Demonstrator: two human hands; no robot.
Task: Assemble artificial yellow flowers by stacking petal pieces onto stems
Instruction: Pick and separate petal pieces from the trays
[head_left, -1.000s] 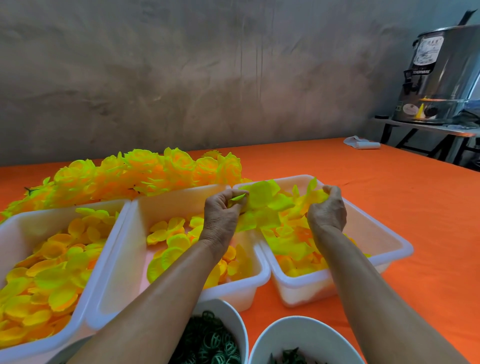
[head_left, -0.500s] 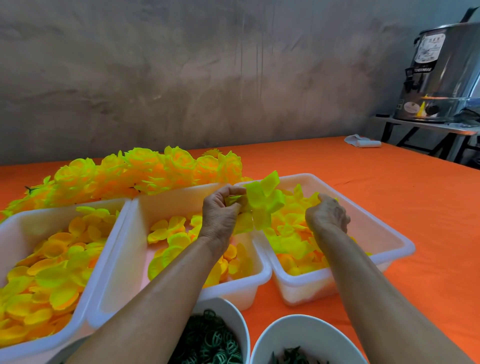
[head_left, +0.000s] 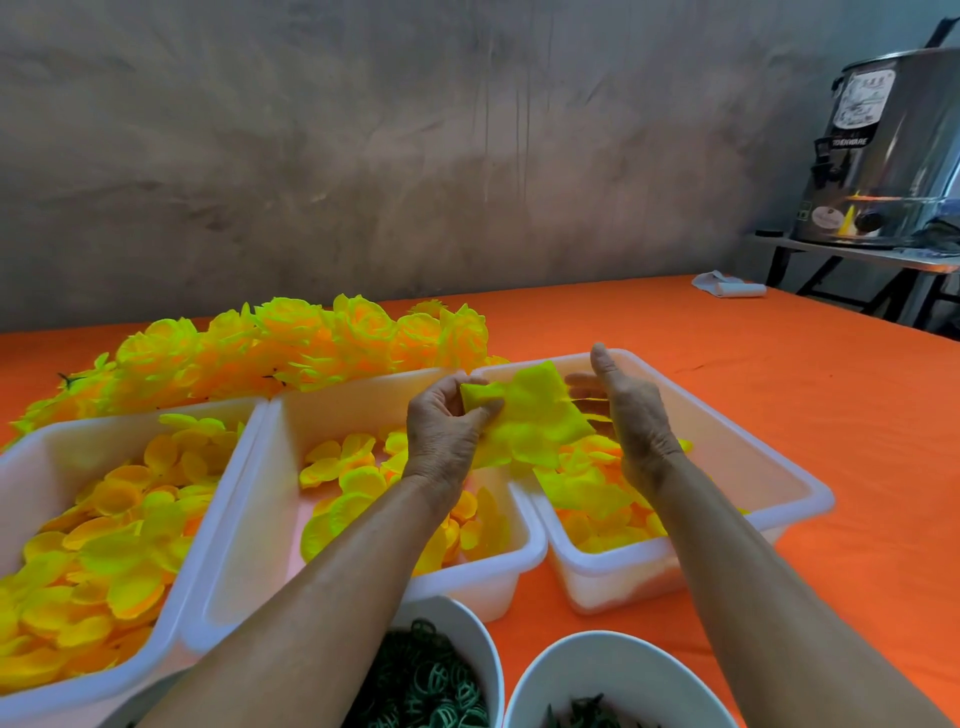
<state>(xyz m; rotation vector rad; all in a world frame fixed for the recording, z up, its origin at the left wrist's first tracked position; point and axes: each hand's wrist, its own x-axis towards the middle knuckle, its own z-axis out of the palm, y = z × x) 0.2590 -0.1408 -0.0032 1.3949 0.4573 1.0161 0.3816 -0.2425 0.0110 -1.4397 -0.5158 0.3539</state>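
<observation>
Your left hand (head_left: 441, 431) pinches a yellow petal piece (head_left: 524, 415) between thumb and curled fingers, held in the air above the right-hand tray (head_left: 769, 457) — over its near-left corner. Your right hand (head_left: 631, 415) stands just right of the piece, fingers straight and spread, thumb up; whether they touch it cannot be told. Behind the tray's left end lie finished yellow flowers (head_left: 291, 348) on the orange tabletop (head_left: 857, 415).

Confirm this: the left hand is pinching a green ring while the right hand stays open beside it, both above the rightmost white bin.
Not quite. In the head view the left hand pinches a yellow petal piece, not a green ring. The rest holds: the right hand is open beside it, above the rightmost white bin.
</observation>
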